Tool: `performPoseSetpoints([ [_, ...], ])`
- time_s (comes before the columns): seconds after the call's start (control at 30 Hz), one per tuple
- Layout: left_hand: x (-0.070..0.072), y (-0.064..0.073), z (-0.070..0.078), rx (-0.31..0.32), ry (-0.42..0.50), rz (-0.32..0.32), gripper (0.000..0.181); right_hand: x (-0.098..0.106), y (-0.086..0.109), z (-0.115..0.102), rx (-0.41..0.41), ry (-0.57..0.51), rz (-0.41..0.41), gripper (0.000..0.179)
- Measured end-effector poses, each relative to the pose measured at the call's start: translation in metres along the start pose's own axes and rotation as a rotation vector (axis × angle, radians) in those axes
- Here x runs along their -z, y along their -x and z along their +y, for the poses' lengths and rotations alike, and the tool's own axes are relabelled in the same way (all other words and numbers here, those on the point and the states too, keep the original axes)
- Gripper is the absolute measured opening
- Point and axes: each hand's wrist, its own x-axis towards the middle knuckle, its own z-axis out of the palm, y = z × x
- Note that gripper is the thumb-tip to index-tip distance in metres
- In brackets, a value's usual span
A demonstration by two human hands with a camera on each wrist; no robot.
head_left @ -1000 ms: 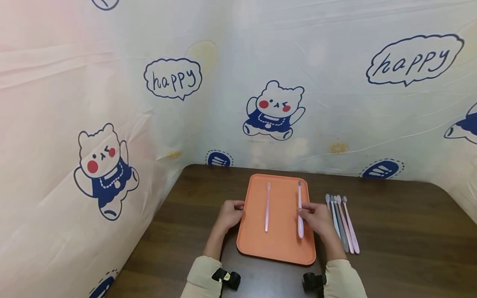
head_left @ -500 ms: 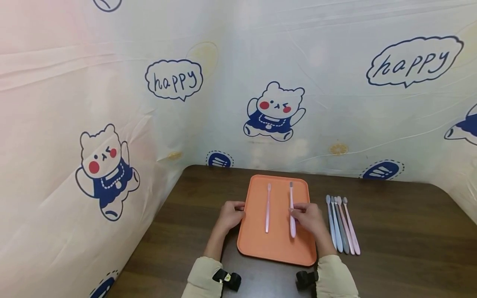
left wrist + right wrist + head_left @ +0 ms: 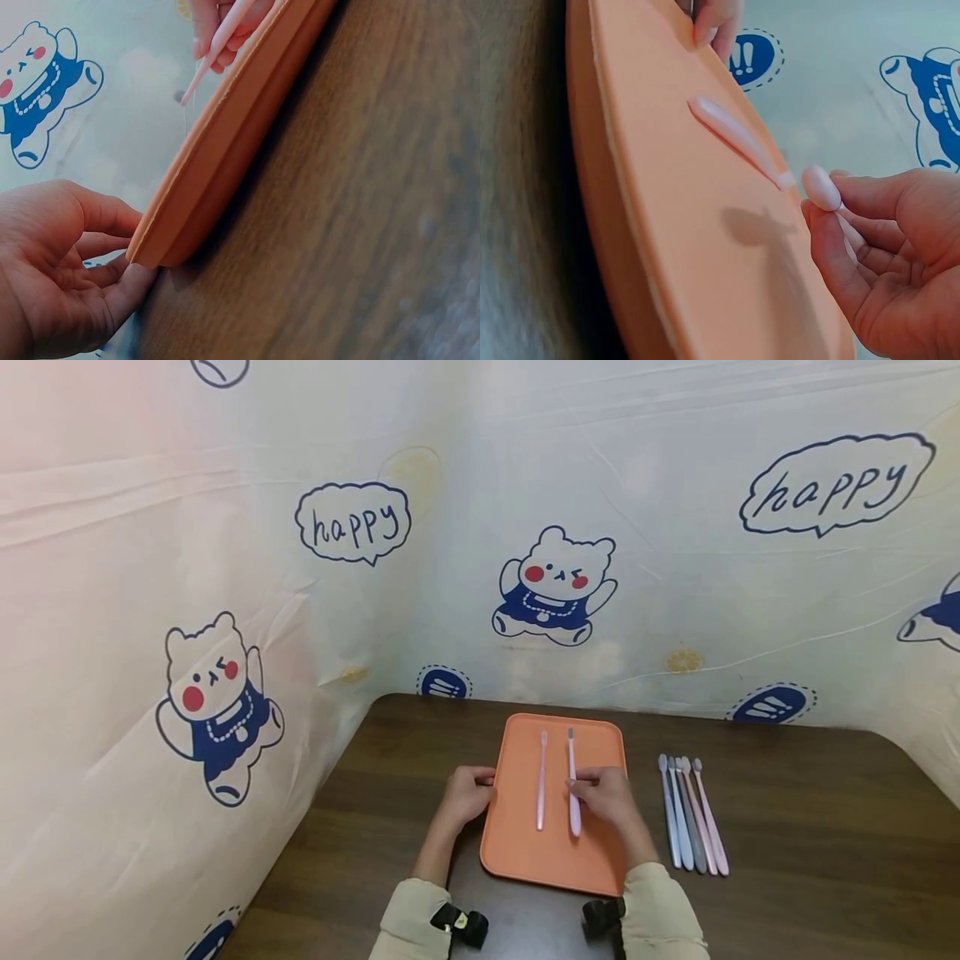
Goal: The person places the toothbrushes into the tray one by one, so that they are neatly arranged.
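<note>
One pinch per hand: left hand [image 3: 467,795] on orange tray [image 3: 525,860], right hand [image 3: 607,795] on pink toothbrush [image 3: 575,815] above

"How's the left hand [image 3: 467,795]?"
"Pinching, its fingers [image 3: 105,214] slightly bent."
"And the right hand [image 3: 611,795]?"
"Also pinching, its spare fingers curled toward the palm [image 3: 919,300]. Both forearms [image 3: 437,853] slant inward."

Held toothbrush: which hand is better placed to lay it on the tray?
Probably the right hand: it pinches the held toothbrush over the tray, while the left hand grips the tray's left edge.
</note>
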Motion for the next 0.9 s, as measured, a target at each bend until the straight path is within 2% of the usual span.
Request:
performPoseSetpoints([
  [0.47, -0.001, 0.002, -0.001, 0.000, 0.002, 0.002, 0.039, -0.019, -0.012, -0.003, -0.103, -0.017, -0.041, 0.027],
  [0.9, -0.001, 0.002, 0.002, -0.003, 0.001, 0.002, 0.039, -0.028, -0.018, -0.003, -0.116, -0.017, -0.047, 0.027],
])
